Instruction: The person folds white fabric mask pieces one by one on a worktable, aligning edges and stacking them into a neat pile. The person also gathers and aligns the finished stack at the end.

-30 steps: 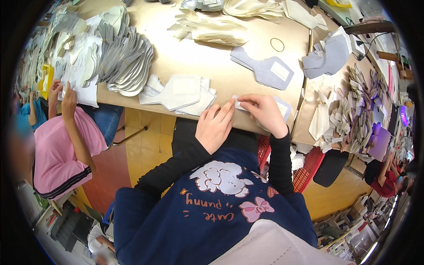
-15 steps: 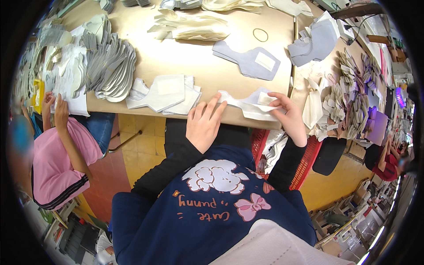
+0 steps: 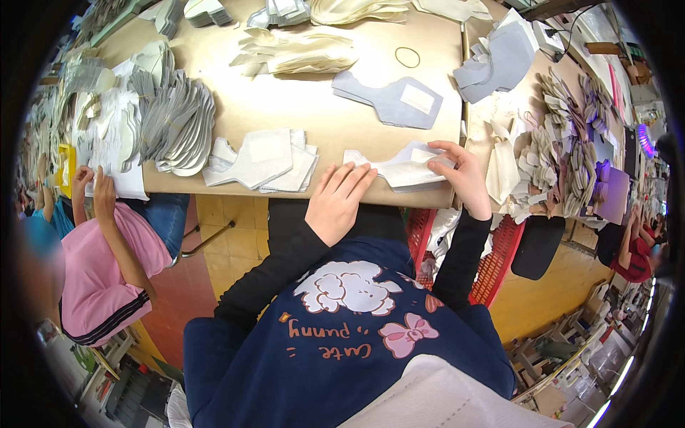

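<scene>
A white shaped fabric piece [image 3: 396, 170] lies over a grey piece of like outline at the table's front edge. My left hand [image 3: 335, 203] rests with its fingers stretched flat on the narrow left end of the white piece. At the wide right end, my right hand [image 3: 465, 180] grips the white piece's edge between thumb and fingers. To the left sits a small stack of white pieces [image 3: 267, 158]. Farther back lie grey shaped pieces [image 3: 403, 103], the top one bearing a pale rectangular patch [image 3: 417, 98].
Bundled grey pieces [image 3: 182, 128] fill the table's left side. Cream pieces [image 3: 300, 51] and a rubber band [image 3: 407, 57] lie behind. More stacks [image 3: 499, 60] stand at right. A red basket [image 3: 499, 257] is below the table edge. A co-worker in pink [image 3: 107, 257] sits at left.
The white piece's right end has come down flatter, covering the patch seen beneath it. My right fingers have shifted along its edge. My left hand remains on the narrow end.
</scene>
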`<state>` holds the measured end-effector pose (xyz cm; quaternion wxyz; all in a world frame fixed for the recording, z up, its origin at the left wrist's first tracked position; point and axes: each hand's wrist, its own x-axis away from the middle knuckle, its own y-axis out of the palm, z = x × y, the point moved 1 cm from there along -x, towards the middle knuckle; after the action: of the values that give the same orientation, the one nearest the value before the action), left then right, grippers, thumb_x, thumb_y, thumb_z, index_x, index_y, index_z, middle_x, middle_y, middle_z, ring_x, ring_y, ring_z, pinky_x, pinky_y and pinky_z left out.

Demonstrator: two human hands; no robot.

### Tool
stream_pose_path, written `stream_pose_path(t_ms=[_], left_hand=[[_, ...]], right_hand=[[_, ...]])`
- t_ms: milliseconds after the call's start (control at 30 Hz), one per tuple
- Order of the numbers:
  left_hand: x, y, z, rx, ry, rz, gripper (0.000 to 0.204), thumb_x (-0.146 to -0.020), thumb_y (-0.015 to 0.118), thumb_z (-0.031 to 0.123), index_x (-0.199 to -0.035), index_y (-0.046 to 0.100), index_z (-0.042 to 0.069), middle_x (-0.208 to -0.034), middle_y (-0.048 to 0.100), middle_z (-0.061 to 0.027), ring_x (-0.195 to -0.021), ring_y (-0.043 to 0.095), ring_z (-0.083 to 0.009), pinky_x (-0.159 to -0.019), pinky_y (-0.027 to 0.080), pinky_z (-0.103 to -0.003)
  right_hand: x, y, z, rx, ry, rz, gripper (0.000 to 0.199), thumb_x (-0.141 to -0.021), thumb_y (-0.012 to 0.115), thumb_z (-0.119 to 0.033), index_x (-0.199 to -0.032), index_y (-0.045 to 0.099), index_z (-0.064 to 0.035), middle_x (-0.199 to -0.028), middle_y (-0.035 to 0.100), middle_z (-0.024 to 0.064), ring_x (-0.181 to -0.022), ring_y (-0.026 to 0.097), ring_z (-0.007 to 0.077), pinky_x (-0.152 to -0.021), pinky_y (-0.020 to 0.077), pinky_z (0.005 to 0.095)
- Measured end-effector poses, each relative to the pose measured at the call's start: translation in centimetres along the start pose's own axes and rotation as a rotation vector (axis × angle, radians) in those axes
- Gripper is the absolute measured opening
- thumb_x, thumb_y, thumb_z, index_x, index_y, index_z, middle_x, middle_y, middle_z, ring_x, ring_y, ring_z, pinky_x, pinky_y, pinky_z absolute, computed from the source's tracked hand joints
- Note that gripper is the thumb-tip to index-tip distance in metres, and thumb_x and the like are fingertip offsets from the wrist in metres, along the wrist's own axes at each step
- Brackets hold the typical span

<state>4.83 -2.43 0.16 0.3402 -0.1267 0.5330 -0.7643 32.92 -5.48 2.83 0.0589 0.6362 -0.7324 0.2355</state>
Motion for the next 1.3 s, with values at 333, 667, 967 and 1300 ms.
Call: stream_pose_path(t_ms=[333,667,967,1300], left_hand=[[-0.7,-0.5,-0.1,0.032,0.011,-0.032,0.06,-0.083,0.064,0.005,-0.142,0.056,0.011,-0.137,0.057,-0.0034,-0.128,0.052,-0.0244,-0.113,0.038,-0.046],[-3.0,-0.1,0.2,0.183,0.018,0.04,0.04,-0.081,0.064,0.0,-0.12,0.067,0.009,-0.116,0.064,-0.0036,-0.111,0.06,-0.0238,-0.101,0.043,-0.044],[-4.5,2.2,1.2,0.322,-0.064,0.125,0.022,-0.087,0.072,0.014,-0.109,0.073,0.014,-0.101,0.064,-0.0022,-0.097,0.06,-0.0237,-0.09,0.043,-0.038],[-4.7,2.2,1.6,0.288,-0.106,0.087,0.041,-0.086,0.075,0.023,-0.126,0.07,0.017,-0.103,0.061,-0.0038,-0.099,0.057,-0.0244,-0.09,0.042,-0.04]], right_hand=[[-0.6,-0.5,0.0,-0.043,0.062,-0.05,0.034,-0.086,0.073,-0.004,-0.12,0.068,-0.0004,-0.087,0.07,0.0018,-0.081,0.058,0.0065,-0.076,0.0438,0.0221],[-0.6,-0.3,0.0,0.007,0.047,-0.035,0.033,-0.086,0.072,-0.004,-0.118,0.068,-0.0012,-0.086,0.069,0.0025,-0.079,0.058,0.0064,-0.073,0.045,0.023],[-0.6,0.3,0.0,0.085,-0.047,0.011,0.036,-0.087,0.07,-0.003,-0.123,0.067,-0.0002,-0.092,0.069,0.0025,-0.083,0.059,0.0073,-0.076,0.0474,0.0242],[2.5,0.1,0.8,0.0,0.026,0.107,0.068,-0.083,0.07,0.012,-0.146,0.051,-0.0066,-0.104,0.062,0.0032,-0.083,0.058,0.0056,-0.078,0.0485,0.0191]])
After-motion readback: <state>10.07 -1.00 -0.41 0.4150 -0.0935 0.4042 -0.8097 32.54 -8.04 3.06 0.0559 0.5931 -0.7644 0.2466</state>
